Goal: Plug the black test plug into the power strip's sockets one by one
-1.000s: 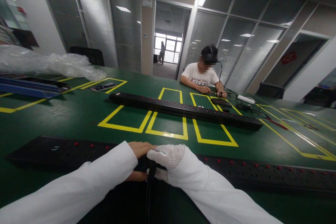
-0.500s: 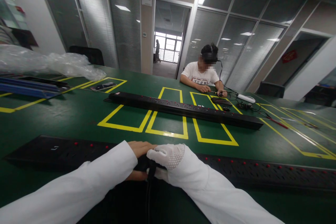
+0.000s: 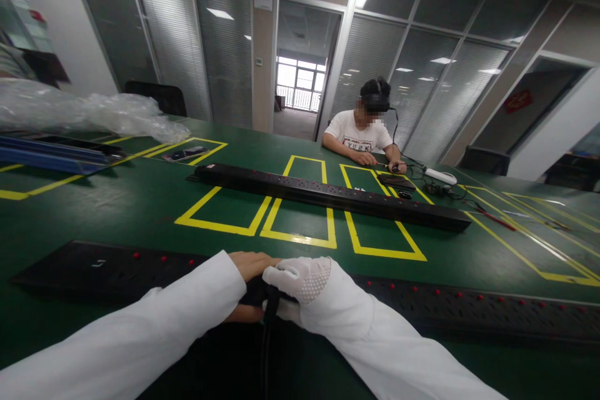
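A long black power strip with red switches lies across the green table right in front of me. My bare left hand rests on top of the strip at its middle, fingers curled over it. My gloved right hand is closed around a black plug or cable that drops from the strip toward me. Both hands touch each other above the strip. White sleeves cover both arms.
A second long black power strip lies farther back over yellow taped rectangles. A person in a white T-shirt sits across the table with cables and a white device. Crumpled clear plastic and blue rails lie at the left.
My hands and the strip have not moved. A person seen through the far doorway has walked out of sight.
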A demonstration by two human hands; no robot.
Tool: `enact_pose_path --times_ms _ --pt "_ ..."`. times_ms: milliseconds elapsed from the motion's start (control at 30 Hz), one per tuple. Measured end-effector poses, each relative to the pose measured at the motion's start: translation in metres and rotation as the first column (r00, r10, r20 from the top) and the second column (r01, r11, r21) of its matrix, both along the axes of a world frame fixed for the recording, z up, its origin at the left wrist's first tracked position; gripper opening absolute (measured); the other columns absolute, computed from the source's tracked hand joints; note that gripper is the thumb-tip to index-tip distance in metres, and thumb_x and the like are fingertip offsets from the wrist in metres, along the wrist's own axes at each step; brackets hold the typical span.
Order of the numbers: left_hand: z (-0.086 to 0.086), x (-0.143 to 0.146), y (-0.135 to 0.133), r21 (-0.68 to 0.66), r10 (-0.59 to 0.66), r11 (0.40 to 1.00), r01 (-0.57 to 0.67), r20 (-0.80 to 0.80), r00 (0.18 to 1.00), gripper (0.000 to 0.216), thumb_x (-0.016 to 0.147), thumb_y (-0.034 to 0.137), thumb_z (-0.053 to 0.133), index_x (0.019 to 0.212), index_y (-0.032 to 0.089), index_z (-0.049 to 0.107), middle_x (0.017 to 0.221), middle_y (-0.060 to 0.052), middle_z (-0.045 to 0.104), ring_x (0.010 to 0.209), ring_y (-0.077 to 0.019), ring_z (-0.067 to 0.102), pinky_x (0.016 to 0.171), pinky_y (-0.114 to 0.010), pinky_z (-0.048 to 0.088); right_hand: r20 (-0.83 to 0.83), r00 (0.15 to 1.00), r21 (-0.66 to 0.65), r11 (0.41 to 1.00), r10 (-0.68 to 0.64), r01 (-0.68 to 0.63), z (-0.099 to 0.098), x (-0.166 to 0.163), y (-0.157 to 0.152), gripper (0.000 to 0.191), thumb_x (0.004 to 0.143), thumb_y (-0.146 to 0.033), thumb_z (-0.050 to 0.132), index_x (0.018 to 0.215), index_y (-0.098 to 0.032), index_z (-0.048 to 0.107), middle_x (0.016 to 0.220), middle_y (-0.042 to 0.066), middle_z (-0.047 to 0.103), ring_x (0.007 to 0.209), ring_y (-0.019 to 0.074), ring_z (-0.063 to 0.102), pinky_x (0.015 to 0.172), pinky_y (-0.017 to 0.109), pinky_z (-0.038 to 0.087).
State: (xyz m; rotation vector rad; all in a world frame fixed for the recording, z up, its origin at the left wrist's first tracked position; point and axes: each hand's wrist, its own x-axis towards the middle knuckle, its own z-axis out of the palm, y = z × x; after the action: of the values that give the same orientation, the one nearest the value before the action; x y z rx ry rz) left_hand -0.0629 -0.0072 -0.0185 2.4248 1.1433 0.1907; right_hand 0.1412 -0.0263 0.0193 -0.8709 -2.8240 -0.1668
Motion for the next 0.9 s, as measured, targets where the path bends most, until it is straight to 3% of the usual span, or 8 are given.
enact_pose_path --times_ms 233,900 --pt "0.003 0.000 -0.002 0.024 -0.005 1.000 0.005 0.003 1.000 0.070 0.066 0.044 0.063 0.132 0.035 0.041 0.122 -0.004 0.059 0.110 -0.0294 0.056 0.089 -0.043 0.045 0.004 1.000 -0.017 1.000 -0.005 0.005 0.000 -0.001 0.000 0.026 0.083 -0.046 0.055 0.103 -0.029 0.054 0.091 -0.005 0.062 0.074 0.0130 0.062 0.049 0.022 0.028" --pt "-0.006 -0.003 0.002 0.010 -0.010 1.000 0.010 0.013 1.000 0.072 0.064 0.048 0.062 0.132 0.035 0.040 0.125 -0.003 0.058 0.113 -0.0319 0.053 0.089 -0.045 0.044 -0.039 0.999 -0.045 0.999 -0.030 0.028 0.004 -0.001 -0.005 0.032 0.079 -0.038 0.062 0.109 -0.030 0.058 0.093 -0.001 0.063 0.077 0.0142 0.061 0.057 0.022 0.042"
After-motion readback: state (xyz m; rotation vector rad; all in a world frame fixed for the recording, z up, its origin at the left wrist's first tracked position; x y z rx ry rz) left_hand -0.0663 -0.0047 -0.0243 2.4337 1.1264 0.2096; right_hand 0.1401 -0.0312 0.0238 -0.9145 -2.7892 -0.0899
